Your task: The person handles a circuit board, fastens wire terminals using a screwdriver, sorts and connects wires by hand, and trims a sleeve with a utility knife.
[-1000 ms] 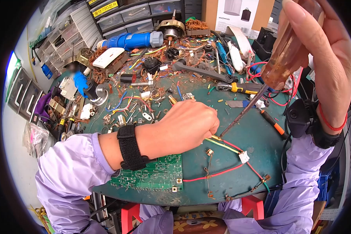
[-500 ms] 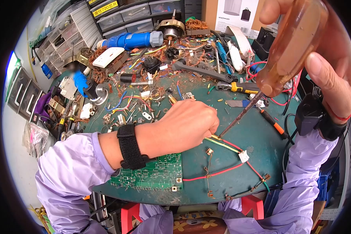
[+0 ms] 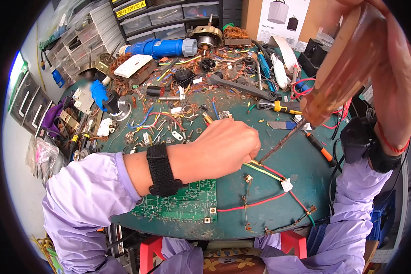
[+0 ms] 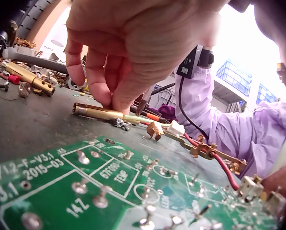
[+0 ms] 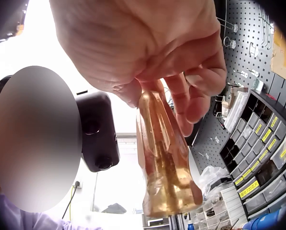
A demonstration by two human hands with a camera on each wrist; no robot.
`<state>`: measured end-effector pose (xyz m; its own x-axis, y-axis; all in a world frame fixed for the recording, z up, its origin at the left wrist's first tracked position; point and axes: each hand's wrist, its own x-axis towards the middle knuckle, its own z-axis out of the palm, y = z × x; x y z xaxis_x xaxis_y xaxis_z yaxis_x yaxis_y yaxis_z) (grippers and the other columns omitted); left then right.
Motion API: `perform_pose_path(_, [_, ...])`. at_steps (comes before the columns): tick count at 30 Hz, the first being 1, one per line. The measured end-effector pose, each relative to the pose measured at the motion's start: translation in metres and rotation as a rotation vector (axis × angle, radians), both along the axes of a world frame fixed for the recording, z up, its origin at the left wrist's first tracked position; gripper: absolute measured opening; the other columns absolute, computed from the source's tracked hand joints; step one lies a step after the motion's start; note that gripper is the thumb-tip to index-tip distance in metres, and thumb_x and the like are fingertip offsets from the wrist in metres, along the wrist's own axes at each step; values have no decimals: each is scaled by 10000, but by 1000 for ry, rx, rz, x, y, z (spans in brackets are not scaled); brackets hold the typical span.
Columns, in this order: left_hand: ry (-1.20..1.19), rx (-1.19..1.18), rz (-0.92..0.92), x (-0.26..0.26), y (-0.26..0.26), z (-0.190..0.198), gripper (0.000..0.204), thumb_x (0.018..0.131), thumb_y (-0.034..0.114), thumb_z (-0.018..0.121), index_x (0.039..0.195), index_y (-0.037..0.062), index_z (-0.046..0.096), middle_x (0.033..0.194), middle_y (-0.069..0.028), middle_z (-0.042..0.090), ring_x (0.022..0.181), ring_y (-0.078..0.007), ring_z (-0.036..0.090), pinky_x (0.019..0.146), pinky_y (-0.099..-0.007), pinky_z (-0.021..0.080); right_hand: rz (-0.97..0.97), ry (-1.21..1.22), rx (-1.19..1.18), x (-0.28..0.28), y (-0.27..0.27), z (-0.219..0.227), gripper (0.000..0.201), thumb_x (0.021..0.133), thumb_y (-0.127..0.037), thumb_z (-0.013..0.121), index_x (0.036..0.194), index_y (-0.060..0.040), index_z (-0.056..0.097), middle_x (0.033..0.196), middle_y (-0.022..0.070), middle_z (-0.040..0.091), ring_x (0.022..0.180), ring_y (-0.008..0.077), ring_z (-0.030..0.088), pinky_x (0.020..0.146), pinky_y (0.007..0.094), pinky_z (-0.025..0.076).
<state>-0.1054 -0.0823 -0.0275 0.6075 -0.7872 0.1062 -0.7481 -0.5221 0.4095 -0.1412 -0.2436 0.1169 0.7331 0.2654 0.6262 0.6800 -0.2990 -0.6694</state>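
My left hand is palm down over the table, its fingertips pinching a brass tube connector against the surface. From the connector's end run a yellow-green wire and a red wire towards a small white tag. In my right hand is a screwdriver with a clear amber handle. Its thin shaft slants down, the tip right at the brass beside the left fingertips. The right fingers wrap the handle from above. Near the left wrist lies a green circuit board.
Loose screws and metal bits lie beyond the left hand. Further back are copper scraps, a blue plug and a black wrench. An orange-black screwdriver lies at the right. Thin copper strips lie near the front edge.
My right hand has shifted its fingers around the screwdriver handle, opening them and closing round it again. The left hand keeps its pinch. The head view has shifted slightly.
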Motion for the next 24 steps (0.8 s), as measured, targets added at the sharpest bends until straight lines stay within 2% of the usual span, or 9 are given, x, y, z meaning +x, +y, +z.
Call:
perform_pose_path(6, [9,25,15,0,0,0,23,726,19,674,744,27,663,793,-76,659,763,-302,638,634,-406,477,15,-5,-11,2,24,2,476,843,-401,695,1051,-18,504,872,102,605,721,156,635,652,257,539])
perform_pose_path(14, [28,38,19,1,-1,0,21,733,25,671,750,26,660,794,-70,656,764,-301,638,631,-410,474,36,-13,-24,0,25,2,469,847,-393,691,1054,-16,503,870,101,605,720,154,634,651,257,538])
perform_pose_path(17, [28,48,24,1,-1,0,16,738,24,667,751,30,661,798,-67,657,766,-299,640,631,-409,476,41,-16,-27,-1,-6,1,467,849,-390,689,1055,-15,503,870,101,605,719,153,634,650,256,538])
perform_pose_path(18, [28,47,23,1,-1,0,16,738,24,667,751,30,661,798,-67,657,766,-299,640,631,-409,476,42,-16,-29,0,-40,0,466,849,-389,689,1055,-15,503,869,101,605,719,153,634,650,256,538])
perform_pose_path(20, [31,64,30,1,-1,1,17,741,24,666,754,34,663,800,-65,657,766,-296,643,631,-409,478,45,-15,-33,7,-75,2,464,850,-387,688,1056,-15,503,869,100,605,719,153,634,649,256,538])
perform_pose_path(21, [33,64,29,0,-1,1,17,741,24,666,754,34,663,800,-65,657,766,-296,643,631,-409,478,45,-14,-34,-5,-14,-2,463,851,-386,687,1056,-14,503,868,100,605,719,153,634,649,256,538])
perform_pose_path(24, [29,46,25,0,-1,1,18,739,24,666,752,36,662,799,-64,657,765,-294,645,628,-409,479,44,-15,-36,0,-18,4,461,852,-384,686,1057,-14,502,868,100,605,719,152,634,648,256,538])
